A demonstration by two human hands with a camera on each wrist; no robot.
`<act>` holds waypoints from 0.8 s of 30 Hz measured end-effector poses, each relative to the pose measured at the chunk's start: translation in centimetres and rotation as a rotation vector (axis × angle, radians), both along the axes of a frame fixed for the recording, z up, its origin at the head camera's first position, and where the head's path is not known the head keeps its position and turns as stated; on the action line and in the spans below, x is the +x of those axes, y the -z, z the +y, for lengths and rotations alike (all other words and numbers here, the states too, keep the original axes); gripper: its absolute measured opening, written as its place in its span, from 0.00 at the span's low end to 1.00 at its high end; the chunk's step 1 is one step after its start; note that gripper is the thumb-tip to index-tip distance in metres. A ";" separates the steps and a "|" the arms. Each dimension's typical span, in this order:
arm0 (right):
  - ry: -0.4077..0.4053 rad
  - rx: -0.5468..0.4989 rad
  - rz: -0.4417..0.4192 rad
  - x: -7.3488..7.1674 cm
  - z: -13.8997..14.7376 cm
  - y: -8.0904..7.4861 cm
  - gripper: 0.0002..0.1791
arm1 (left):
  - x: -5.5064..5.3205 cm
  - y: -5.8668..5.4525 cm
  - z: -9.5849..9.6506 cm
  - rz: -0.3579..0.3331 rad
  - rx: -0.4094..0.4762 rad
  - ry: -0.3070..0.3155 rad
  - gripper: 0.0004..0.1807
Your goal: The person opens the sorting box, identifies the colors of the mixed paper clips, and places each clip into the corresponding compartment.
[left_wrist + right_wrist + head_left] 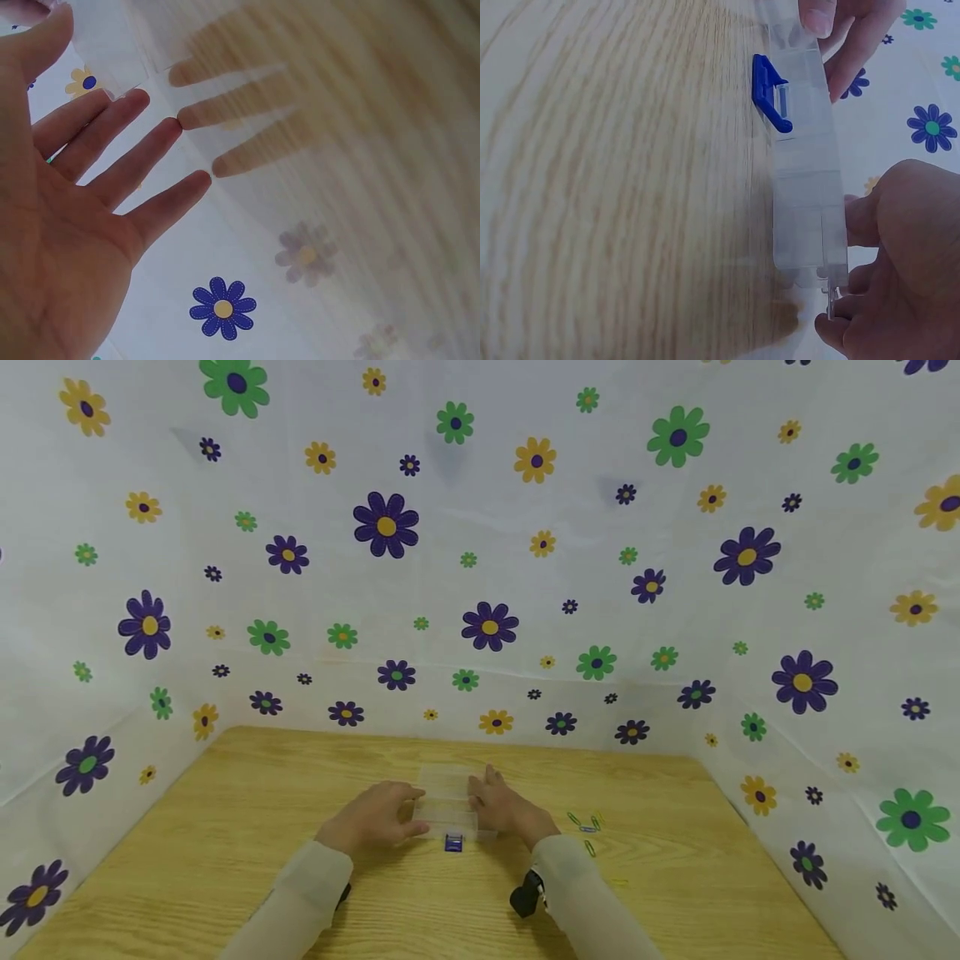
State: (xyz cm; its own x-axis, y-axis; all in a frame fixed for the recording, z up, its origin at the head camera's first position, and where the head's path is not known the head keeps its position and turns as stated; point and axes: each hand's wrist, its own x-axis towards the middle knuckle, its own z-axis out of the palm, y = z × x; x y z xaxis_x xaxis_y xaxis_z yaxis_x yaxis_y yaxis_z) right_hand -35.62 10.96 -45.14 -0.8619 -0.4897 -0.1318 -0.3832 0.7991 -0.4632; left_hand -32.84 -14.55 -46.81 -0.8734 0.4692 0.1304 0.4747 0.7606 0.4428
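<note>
A clear plastic compartment box [446,814] with a blue latch [453,842] at its front lies on the wooden table. A clear panel [447,779] extends behind it. My left hand [382,816] is at the box's left side, thumb near the front corner. In the left wrist view its fingers [154,150] are straight and spread, tips meeting their reflections in the shiny tabletop. At the right side, my right hand [504,806] holds the box, its fingers [840,330] curled at a thin clear edge there. The latch stands out from the front wall in the right wrist view.
Several green, blue and yellow paper clips [588,829] lie on the table [660,860] right of my right hand. A white cloth [420,585] printed with flowers hangs behind the table and along both sides.
</note>
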 end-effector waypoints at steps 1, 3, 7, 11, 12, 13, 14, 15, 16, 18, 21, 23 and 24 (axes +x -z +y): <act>-0.001 -0.002 -0.001 0.0 0.0 0.0 0.29 | 0.0 0.0 0.0 -0.001 0.006 0.001 0.32; 0.000 -0.005 -0.001 0.0 -0.1 -0.1 0.28 | 0.0 0.0 0.0 -0.002 0.012 -0.002 0.32; 0.013 0.009 0.014 -0.1 -0.2 0.0 0.28 | 0.0 0.1 0.0 0.006 0.006 -0.007 0.33; 0.018 0.017 0.025 -0.3 -0.1 0.2 0.27 | 0.0 0.2 -0.1 0.011 0.009 -0.002 0.33; 0.020 0.017 0.022 -0.3 -0.2 0.3 0.27 | 0.0 0.2 -0.1 0.013 0.010 -0.001 0.33; 0.018 0.015 0.023 -0.3 -0.1 0.3 0.27 | -0.1 0.3 -0.1 0.018 0.013 0.002 0.33; 0.017 0.015 0.023 -0.4 -0.1 0.3 0.27 | -0.1 0.3 -0.1 0.021 0.015 0.004 0.33; 0.016 0.017 0.022 -0.4 -0.2 0.3 0.27 | -0.1 0.3 -0.2 0.027 0.016 0.007 0.33; 0.016 0.015 0.020 -0.4 -0.2 0.3 0.27 | -0.2 0.3 -0.2 0.034 0.015 0.011 0.33; 0.017 0.014 0.020 -0.3 -0.2 0.3 0.27 | -0.2 0.3 -0.3 0.041 0.018 0.018 0.33; 0.016 0.014 0.023 -0.2 -0.2 0.1 0.27 | -0.1 0.3 -0.4 0.047 0.015 0.026 0.32; 0.016 0.018 0.027 -0.2 -0.1 0.1 0.27 | -0.1 0.2 -0.5 0.052 0.013 0.031 0.32; 0.017 0.022 0.027 -0.2 -0.1 0.1 0.27 | -0.1 0.3 -0.5 0.057 0.010 0.034 0.32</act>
